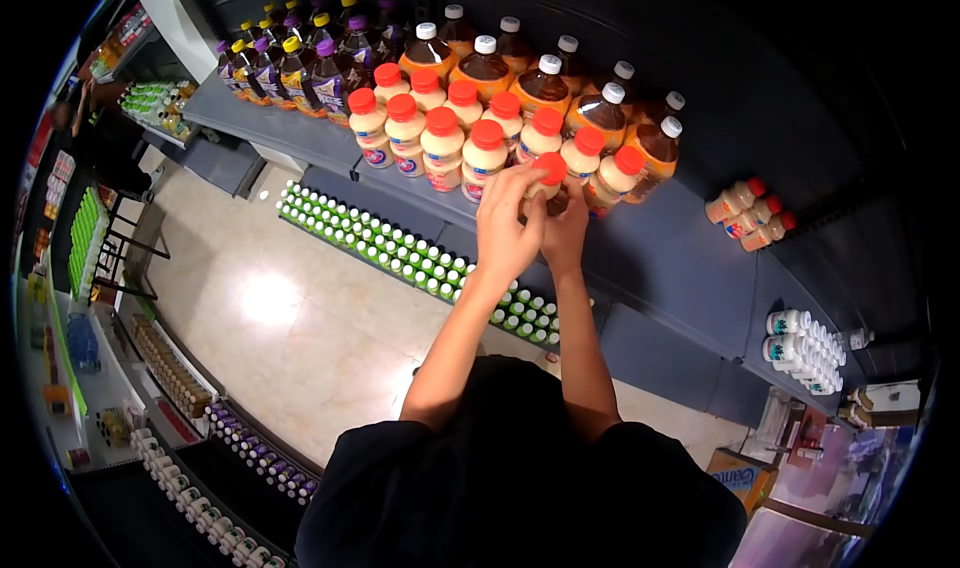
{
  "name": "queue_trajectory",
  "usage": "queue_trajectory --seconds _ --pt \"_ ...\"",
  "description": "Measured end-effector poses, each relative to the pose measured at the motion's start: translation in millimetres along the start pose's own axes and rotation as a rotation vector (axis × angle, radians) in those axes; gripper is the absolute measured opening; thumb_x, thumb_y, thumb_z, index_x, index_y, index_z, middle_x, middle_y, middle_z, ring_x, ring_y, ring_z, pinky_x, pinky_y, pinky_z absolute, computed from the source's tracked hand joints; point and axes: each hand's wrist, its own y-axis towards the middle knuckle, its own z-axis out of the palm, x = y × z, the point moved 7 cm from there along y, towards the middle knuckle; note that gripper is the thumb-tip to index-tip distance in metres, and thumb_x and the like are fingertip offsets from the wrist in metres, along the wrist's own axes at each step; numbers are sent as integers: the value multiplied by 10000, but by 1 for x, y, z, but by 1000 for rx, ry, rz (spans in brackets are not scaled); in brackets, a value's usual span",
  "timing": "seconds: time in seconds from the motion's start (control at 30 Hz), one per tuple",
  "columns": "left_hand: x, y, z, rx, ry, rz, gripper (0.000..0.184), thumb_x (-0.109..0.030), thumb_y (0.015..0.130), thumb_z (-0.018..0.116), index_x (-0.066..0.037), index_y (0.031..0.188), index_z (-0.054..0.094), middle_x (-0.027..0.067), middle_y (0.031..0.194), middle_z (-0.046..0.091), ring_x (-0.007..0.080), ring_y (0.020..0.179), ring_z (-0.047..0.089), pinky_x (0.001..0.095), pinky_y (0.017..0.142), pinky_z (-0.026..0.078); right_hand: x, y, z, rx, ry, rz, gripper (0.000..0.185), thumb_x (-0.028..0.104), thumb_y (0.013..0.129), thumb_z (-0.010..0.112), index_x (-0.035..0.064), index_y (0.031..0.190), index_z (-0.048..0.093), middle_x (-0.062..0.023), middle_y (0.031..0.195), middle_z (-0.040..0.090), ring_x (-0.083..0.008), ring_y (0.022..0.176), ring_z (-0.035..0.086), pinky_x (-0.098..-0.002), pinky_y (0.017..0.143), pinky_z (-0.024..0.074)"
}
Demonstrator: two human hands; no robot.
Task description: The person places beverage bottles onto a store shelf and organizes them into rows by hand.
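My left hand (pixel 508 220) and my right hand (pixel 568 228) are closed around one cream-coloured drink bottle with a red cap (pixel 549 164), at the front edge of the shelf. My fingers hide most of its body. Several matching red-capped bottles (pixel 441 148) stand upright in rows to its left and behind it. Another red-capped bottle (pixel 614 180) is just right of my right hand. Behind them are larger amber bottles with white caps (pixel 543 86).
Dark bottles with purple and yellow caps (pixel 326 78) fill the shelf's left end. Three red-capped bottles (pixel 748 215) lie tilted farther right, with white bottles (pixel 803 350) beyond. Green white-capped bottles (pixel 420 258) line a lower shelf. A person (pixel 100 133) is at far left.
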Motion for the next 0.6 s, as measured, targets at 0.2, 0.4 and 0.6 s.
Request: queue_trajectory --seconds 0.2,0.4,0.6 --pt "-40 -10 21 -40 -114 108 363 88 781 652 -11 1128 684 179 1221 663 397 1139 602 433 956 502 42 -10 -40 -118 -76 -99 470 -21 778 818 -5 1187 586 -79 1137 653 -170 1030 661 -325 894 563" --pt "-97 -23 60 16 -202 316 347 46 834 640 -10 1177 647 228 1320 623 387 1171 604 431 992 477 104 -28 -103 -358 -292 -281 518 -3 702 852 -4 1159 609 -69 1128 613 -191 1029 653 -324 908 553" --pt "-130 -39 132 212 -347 316 402 -7 847 642 -2 1248 610 242 1359 594 412 1279 551 463 1081 411 118 -45 -186 -577 -287 -344 546 -44 696 853 -12 1180 603 -78 1152 601 -197 1076 638 -326 927 546"
